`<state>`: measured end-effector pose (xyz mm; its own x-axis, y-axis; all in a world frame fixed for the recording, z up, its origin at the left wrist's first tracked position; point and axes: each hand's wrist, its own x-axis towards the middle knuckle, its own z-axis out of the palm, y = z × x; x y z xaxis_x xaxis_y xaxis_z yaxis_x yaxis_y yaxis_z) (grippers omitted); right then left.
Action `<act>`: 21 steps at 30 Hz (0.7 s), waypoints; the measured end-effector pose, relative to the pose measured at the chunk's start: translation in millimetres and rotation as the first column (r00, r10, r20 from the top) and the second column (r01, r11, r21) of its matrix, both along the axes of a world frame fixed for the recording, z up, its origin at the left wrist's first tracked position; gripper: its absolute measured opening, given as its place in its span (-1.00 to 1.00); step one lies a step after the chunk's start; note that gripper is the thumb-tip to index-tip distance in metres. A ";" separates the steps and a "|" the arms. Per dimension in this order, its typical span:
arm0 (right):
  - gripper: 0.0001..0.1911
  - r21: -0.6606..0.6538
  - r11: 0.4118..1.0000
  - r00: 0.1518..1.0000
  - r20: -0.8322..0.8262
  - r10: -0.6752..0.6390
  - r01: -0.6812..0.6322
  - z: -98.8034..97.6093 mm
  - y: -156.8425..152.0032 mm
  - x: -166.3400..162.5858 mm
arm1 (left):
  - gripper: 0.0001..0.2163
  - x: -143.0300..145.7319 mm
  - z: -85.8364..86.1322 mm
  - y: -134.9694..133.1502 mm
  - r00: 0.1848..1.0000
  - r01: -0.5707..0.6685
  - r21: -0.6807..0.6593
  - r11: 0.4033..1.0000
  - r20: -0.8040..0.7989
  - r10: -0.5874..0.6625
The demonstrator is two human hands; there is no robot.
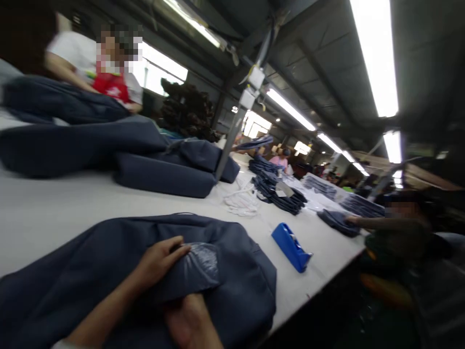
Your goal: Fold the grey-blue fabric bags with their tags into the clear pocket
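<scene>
A dark navy garment [240,261] lies spread and bulging on the table in front of me. On a raised flap of it sits a clear, wrinkled plastic piece [203,264]. My left hand [160,261] is closed at the flap's upper left edge, with thumb and finger pinching the cloth beside the plastic. Beneath the flap's lower edge is my right hand [191,315]; the cloth hides its fingers, and I cannot tell what they grip.
A blue tape dispenser [292,247] stands right of the garment on the white table [250,232]. White cords [241,198] lie by a metal post [232,135]. More navy garments [167,174] and a folded stack [279,191] lie beyond. Co-workers stand across the table and at right.
</scene>
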<state>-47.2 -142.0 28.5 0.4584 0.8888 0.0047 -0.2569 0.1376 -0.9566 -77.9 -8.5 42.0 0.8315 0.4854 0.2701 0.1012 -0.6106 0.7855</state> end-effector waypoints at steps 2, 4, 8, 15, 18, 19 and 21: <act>-0.52 0.067 0.997 0.975 -0.222 -0.023 0.038 -4.2 -1.9 -8.1 | -0.60 -4.1 8.8 -6.2 1.000 -0.019 0.028 0.999 0.005 0.019; -0.52 0.049 0.990 0.934 -0.341 -0.107 0.131 -8.3 -9.6 -5.5 | -0.64 -4.8 13.9 -9.3 0.998 -0.065 0.073 0.995 -0.010 0.066; -0.54 -0.155 0.946 0.879 -0.352 -0.323 0.285 -13.6 -27.2 7.9 | -0.67 -4.9 15.4 -12.5 0.988 -0.147 0.211 0.966 -0.015 0.153; -0.63 -0.223 0.918 0.867 -0.316 -0.386 0.328 -0.3 -29.7 7.6 | -0.65 4.2 2.4 -5.4 0.967 -0.203 0.488 0.849 -0.034 0.251; -0.62 -0.210 0.933 0.876 -0.332 -0.350 0.294 3.6 -38.5 3.7 | -0.62 10.5 -11.2 -0.1 0.964 -0.218 0.479 0.850 -0.028 0.263; -0.59 -0.209 0.936 0.877 -0.338 -0.340 0.282 5.1 -44.4 1.9 | -0.61 12.5 -16.6 1.2 0.962 -0.222 0.480 0.849 -0.035 0.271; -0.50 -0.234 0.951 0.904 -0.329 -0.274 0.203 11.8 -57.7 -1.0 | -0.58 16.4 -27.4 2.9 0.954 -0.232 0.498 0.836 -0.052 0.296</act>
<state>-48.2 -199.7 40.3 0.5965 0.7200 -0.3546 -0.5646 0.0624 -0.8230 -61.5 -5.5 14.6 0.7318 0.5270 0.4320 0.3887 -0.8435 0.3706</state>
